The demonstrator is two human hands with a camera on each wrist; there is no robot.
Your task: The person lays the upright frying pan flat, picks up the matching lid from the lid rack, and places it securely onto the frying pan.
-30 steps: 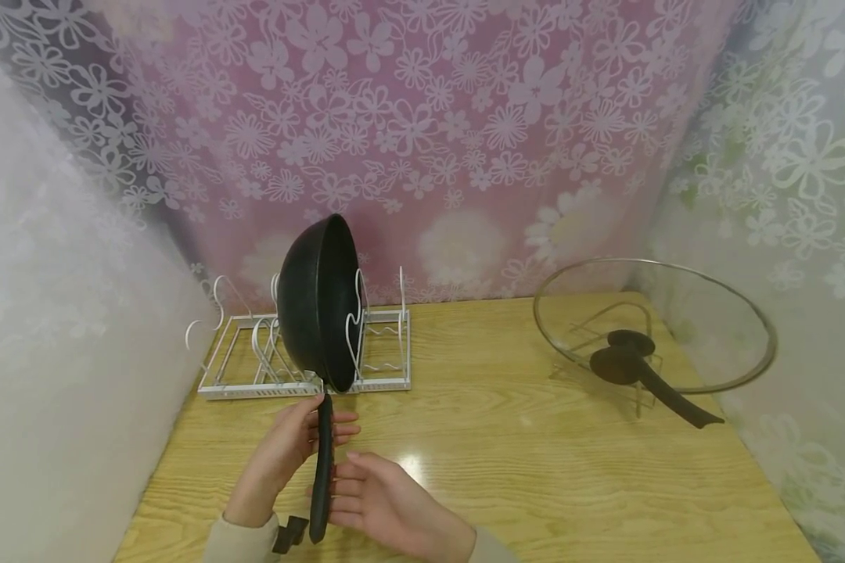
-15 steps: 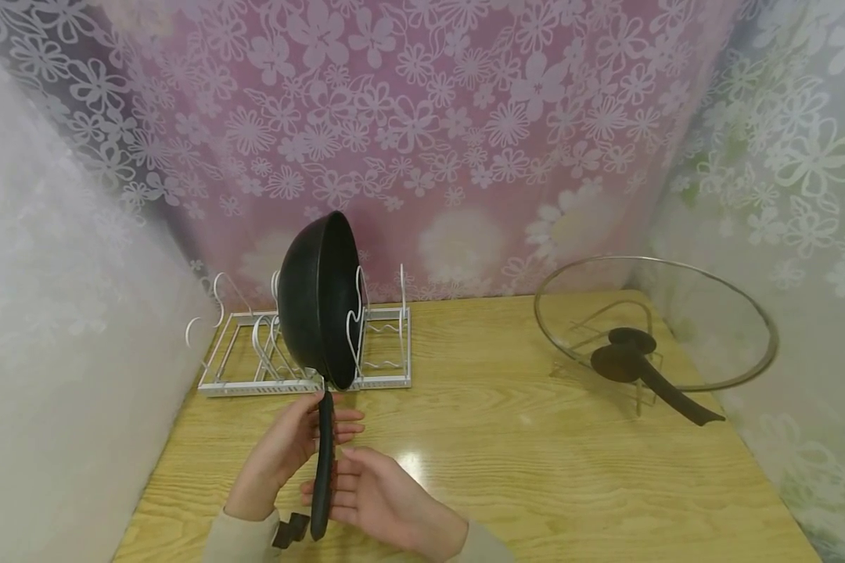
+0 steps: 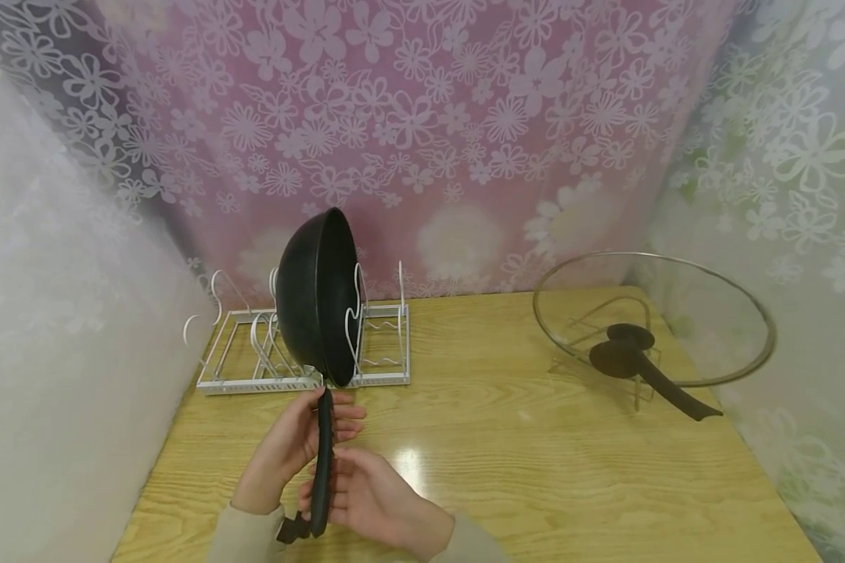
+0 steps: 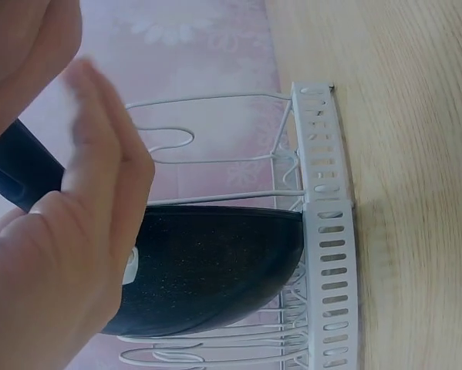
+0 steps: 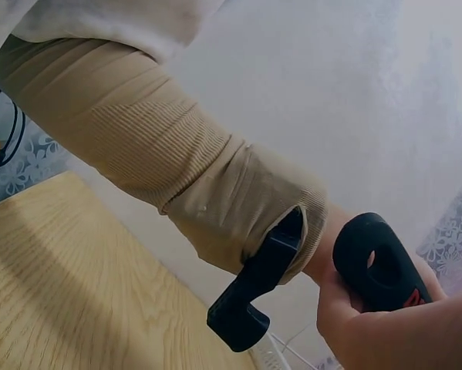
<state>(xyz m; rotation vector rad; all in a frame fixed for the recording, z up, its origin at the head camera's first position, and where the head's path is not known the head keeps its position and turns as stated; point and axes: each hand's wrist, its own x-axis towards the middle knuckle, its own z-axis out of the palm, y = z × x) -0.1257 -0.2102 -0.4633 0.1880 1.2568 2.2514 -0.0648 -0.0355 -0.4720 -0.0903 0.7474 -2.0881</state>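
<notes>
head camera first: over the last second the right hand (image 3: 376, 496) has edged a touch toward nine o'clock, so its fingertips poke out farther past the handle (image 3: 321, 477). the left hand (image 3: 289, 442) has hardly moved, and the pan (image 3: 299, 297) has kept its place, stood on edge between the uprights of the white wire rack (image 3: 253, 386). to me that reads as steadying, with the pan already seated.

the left thumb lies at the handle's neck, its fingers nearly straight and passing behind; the right fingers stretch loosely behind the lower end. neither makes a fist round it; how firmly they press, i can't tell.

the pan is deep and dark, its mouth toward three o'clock, rounded base toward nine, handle pointing to six. fine pale specks dot its outside, and the handle's end has a hanging hole and a red mark.
</notes>
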